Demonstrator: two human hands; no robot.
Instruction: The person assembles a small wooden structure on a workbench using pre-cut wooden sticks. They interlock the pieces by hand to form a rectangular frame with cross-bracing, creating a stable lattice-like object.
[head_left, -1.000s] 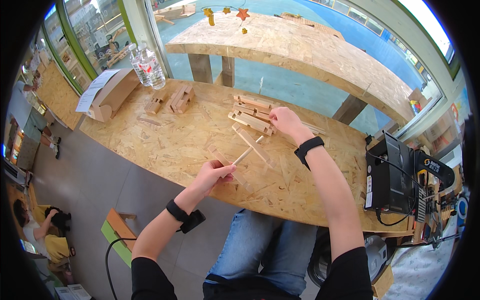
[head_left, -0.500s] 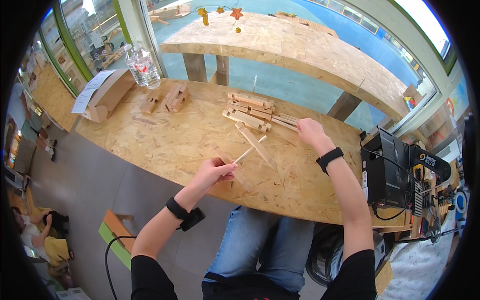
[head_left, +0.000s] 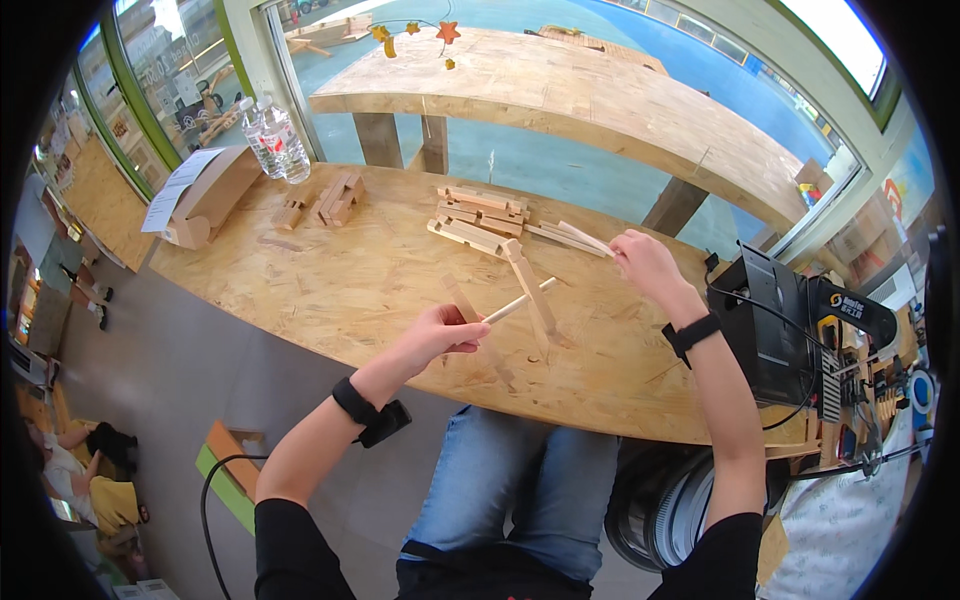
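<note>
My left hand (head_left: 447,332) is closed in a pinch on a small wooden frame. In it a round dowel (head_left: 518,300) joins two flat wooden bars, the farther bar (head_left: 530,284) clear to see and the nearer bar (head_left: 499,364) blurred beside my fingers. Off to the right, my right hand (head_left: 648,264) grips one end of a thin wooden stick (head_left: 586,237), whose other end is raised and points left. Below it several more thin sticks (head_left: 558,236) lie on the table. To their left sits a pile of notched wooden bars (head_left: 470,217).
Two groups of wooden blocks (head_left: 341,200) rest on the wooden table (head_left: 300,290) at its far left. Two water bottles (head_left: 283,148) and a cardboard box (head_left: 208,196) stand at the corner. A black machine (head_left: 758,315) with cables occupies the right end. Behind lies a window.
My right hand has lifted a thin stick off the group on the table. The wooden frame in my left hand has shifted slightly right and turned.
</note>
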